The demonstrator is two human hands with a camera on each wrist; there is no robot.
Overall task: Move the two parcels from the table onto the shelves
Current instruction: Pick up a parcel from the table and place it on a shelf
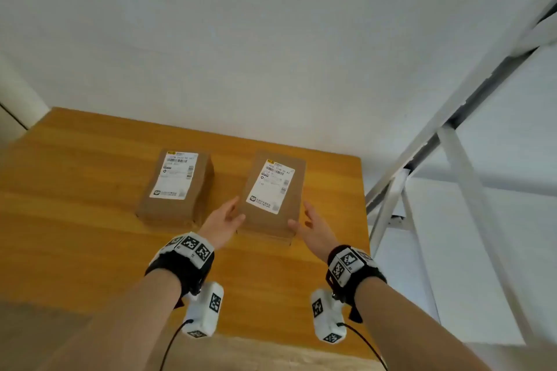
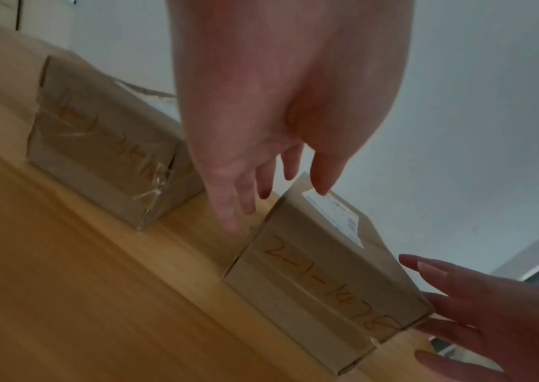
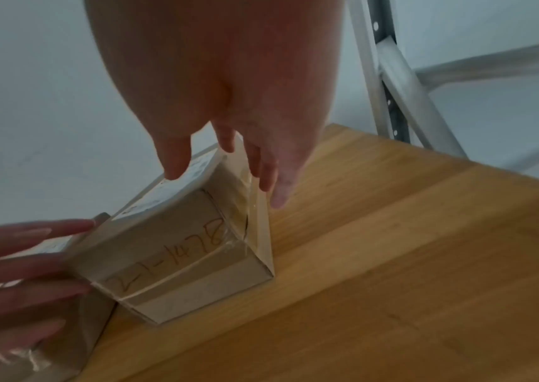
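Two brown cardboard parcels with white shipping labels lie side by side on the wooden table point(image 1: 75, 190). The left parcel point(image 1: 176, 187) point(image 2: 104, 144) is untouched. My hands flank the near end of the right parcel point(image 1: 274, 196) point(image 2: 320, 279) point(image 3: 179, 263), which has handwriting on its front face. The left hand point(image 1: 232, 214) point(image 2: 271, 204) is at its left side with fingers spread and straight. At the right side is my right hand point(image 1: 304, 217) point(image 3: 225, 186), thumb over the top edge and fingers along the side. Whether either hand is touching the parcel is unclear.
A white metal shelf frame point(image 1: 452, 144) point(image 3: 392, 77) stands just right of the table, with a white shelf board point(image 1: 482, 250) below table height. A plain white wall runs behind the table. The table's right edge is close to the right parcel.
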